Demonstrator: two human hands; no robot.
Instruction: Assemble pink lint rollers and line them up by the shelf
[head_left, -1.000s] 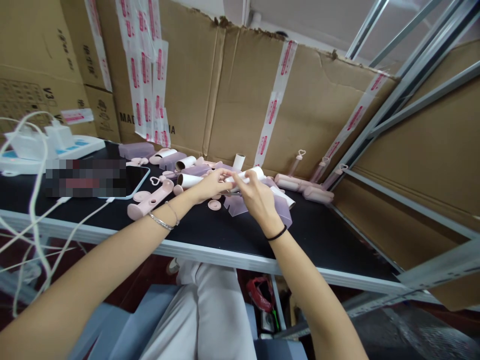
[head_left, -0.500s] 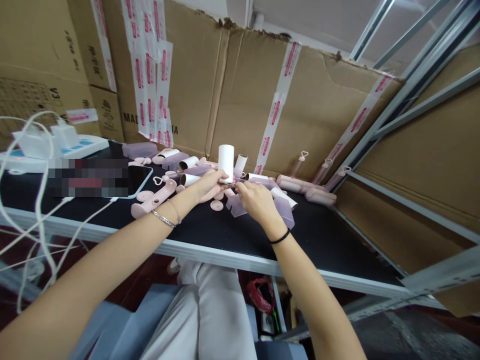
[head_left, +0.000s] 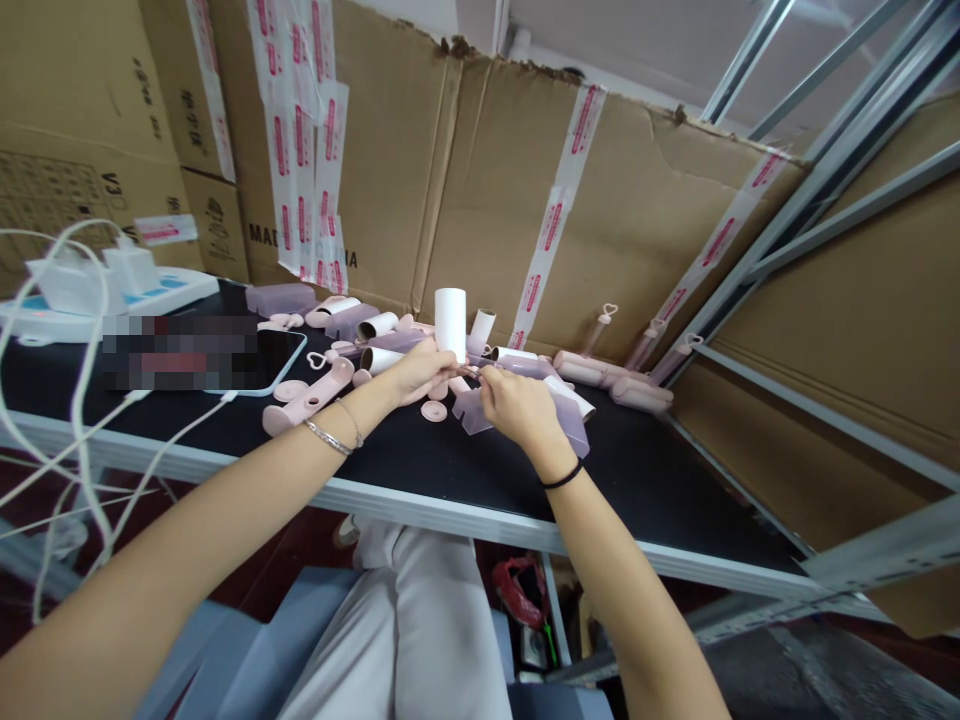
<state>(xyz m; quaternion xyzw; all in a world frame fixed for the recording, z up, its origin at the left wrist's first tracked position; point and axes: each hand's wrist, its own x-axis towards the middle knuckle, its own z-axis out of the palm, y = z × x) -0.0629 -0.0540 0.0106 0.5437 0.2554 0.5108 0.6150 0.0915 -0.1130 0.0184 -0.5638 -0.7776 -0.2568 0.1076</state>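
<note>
My left hand (head_left: 421, 373) is closed around the lower end of a white cardboard tube (head_left: 450, 322), which stands upright above the fingers. Close to it, my right hand (head_left: 519, 403) is pinched, its fingertips at a small pinkish piece (head_left: 469, 371) between the two hands. That piece is mostly hidden and too small to name. Just below the hands lies a round pink cap (head_left: 433, 411). A translucent purple plastic cover (head_left: 474, 412) lies partly under my right hand. Beside my left forearm rests a long pink holder part (head_left: 311, 398) with round ends.
Loose white tubes (head_left: 377, 325) and purple covers (head_left: 281, 300) lie along the back. Pink assembled pieces with heart-shaped loops (head_left: 609, 311) stand at right. A phone (head_left: 281, 355), cables and a power strip (head_left: 176, 290) occupy the left. Cardboard (head_left: 495, 190) walls the back.
The white tube has shifted very slightly left with my left hand. My right hand has moved slightly and its fingers have turned a little at the small piece.
</note>
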